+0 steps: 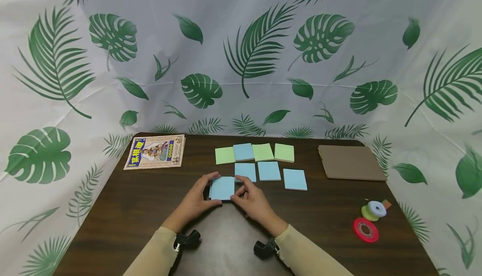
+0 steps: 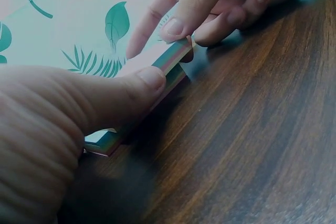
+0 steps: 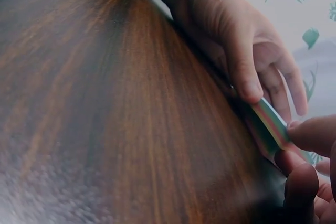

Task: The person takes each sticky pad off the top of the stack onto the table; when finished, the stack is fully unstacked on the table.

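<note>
Both hands hold a blue-topped sticky note pad [image 1: 223, 188] low over the near middle of the table. The left hand [image 1: 196, 197] grips its left side, thumb on the near edge and fingers toward the far edge. At the right side, the right hand [image 1: 253, 200] pinches a corner between thumb and fingers. Seen edge-on in the left wrist view, the upper pad [image 2: 176, 56] shows layered coloured sheets. Another pad layer [image 2: 102, 149] lies beneath it, slightly out of line. The left hand's fingertips are partly hidden behind the pad.
Beyond the hands lie several blue pads [image 1: 295, 179] and green pads [image 1: 284, 152] in two uneven rows. A picture booklet [image 1: 155, 152] is at the back left and a brown notebook [image 1: 352, 162] at the back right. Tape rolls, one red [image 1: 365, 230], sit at right.
</note>
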`<state>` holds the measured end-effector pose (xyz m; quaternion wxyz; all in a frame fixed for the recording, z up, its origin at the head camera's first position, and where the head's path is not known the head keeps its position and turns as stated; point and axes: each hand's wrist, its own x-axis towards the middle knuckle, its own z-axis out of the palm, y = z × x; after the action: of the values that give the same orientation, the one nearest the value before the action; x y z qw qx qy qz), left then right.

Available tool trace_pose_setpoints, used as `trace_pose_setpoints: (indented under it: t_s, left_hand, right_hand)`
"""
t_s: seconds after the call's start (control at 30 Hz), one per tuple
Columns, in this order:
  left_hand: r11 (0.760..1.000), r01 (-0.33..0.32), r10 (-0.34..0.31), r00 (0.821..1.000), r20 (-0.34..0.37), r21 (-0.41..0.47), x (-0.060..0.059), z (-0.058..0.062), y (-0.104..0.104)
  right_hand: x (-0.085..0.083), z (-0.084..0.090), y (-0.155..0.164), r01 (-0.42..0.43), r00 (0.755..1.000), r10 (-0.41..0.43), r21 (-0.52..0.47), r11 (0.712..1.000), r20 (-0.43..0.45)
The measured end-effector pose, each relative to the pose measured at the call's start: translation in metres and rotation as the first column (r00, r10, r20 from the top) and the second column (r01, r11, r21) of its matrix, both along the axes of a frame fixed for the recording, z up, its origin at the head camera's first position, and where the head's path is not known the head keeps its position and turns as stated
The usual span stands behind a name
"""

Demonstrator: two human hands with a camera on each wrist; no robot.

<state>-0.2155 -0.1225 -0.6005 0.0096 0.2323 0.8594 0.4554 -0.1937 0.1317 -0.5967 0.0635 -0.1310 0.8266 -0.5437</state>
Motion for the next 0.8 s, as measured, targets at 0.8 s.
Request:
trace_pose_setpoints:
  t_s: [0.8]
  left_hand:
    - [1.0, 0.025, -0.025, 1.0, -0.007, -0.015, -0.0013, 0.0015, -0.0003]
  right_hand:
    - [-0.0028, -0.0027, 0.0059, -0.039, 0.997, 0.047, -0.131, 0.991, 0.057]
